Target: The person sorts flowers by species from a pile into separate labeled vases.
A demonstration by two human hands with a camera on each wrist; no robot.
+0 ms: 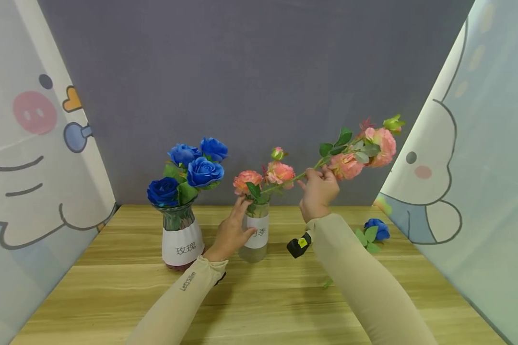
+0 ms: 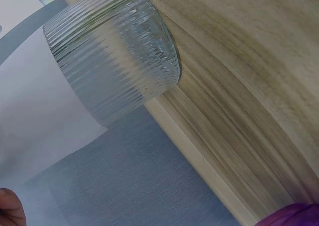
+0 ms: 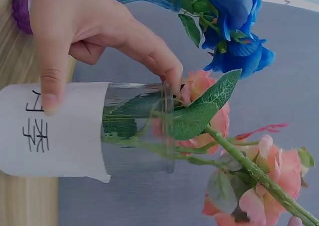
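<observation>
My left hand (image 1: 230, 232) holds a ribbed glass vase (image 1: 253, 254) by its side, its thumb on the white paper label and its fingertips at the rim. Pink flowers (image 1: 279, 172) on green stems stand in this vase. With its fingers, my right hand (image 1: 319, 194) pinches the green stem (image 3: 259, 176) of another pink flower spray (image 1: 382, 146). That spray slants up to the right, its lower end and leaves at the vase's mouth. Exactly how far the stem end reaches inside is hidden by leaves.
Left of the glass vase stands a second labelled vase (image 1: 179, 220) holding several blue roses (image 1: 205, 171). One more blue rose (image 1: 377, 230) lies on the wooden table (image 1: 276, 306) at the right, partly behind my right sleeve. A grey backdrop (image 1: 259, 86) rises behind.
</observation>
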